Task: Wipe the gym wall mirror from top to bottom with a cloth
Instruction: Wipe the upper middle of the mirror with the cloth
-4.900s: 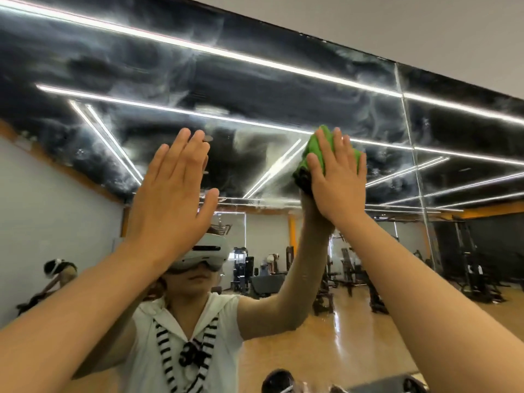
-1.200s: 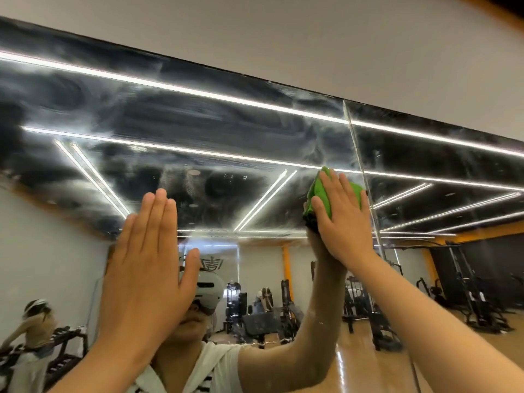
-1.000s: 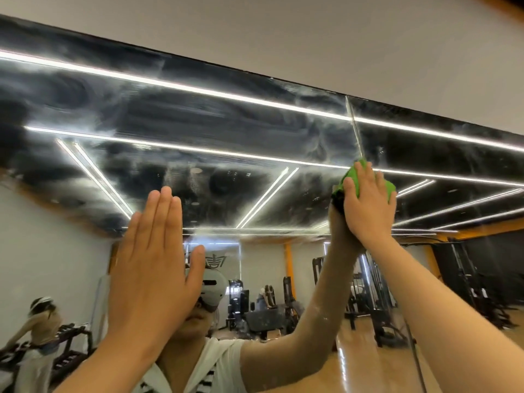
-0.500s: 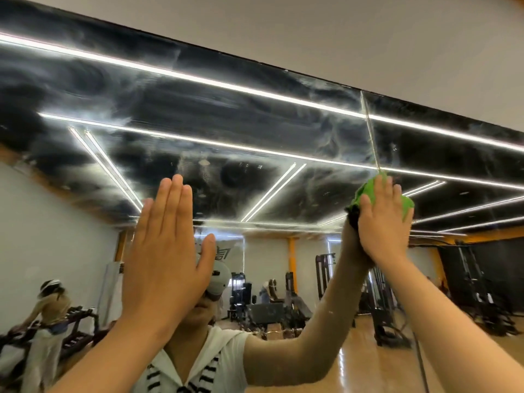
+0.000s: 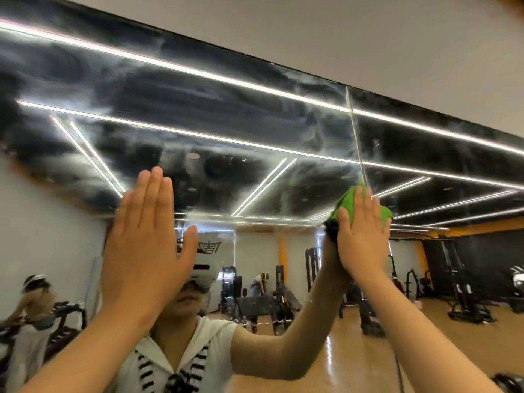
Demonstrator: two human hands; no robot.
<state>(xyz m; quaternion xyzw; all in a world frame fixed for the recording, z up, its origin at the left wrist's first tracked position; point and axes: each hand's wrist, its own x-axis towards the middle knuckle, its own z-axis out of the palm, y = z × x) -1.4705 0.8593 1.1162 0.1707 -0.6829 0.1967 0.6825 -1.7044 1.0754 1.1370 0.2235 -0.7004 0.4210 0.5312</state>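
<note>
Gym hall w/ plain pale wall up top; below it the big wall mirror (image 5: pixel 255 131), glass panes in a row, hazy white smears across its upper band. Our right hand (image 5: pixel 361 236) is flat, fingers together and straight, pressing a bright green bunched cloth (image 5: pixel 347 205) onto the glass; the cloth peeks out at 12 and 10 o'clock of the palm, right on the vertical seam (image 5: pixel 353 123) btw two panes. Our left hand (image 5: pixel 144 248) is spread flat and holds nothing; contact w/ glass can't be told. Smeared band runs from 9 to 3 o'clock, mostly above the cloth, so we judge the right hand nearer for the next stroke.
</note>
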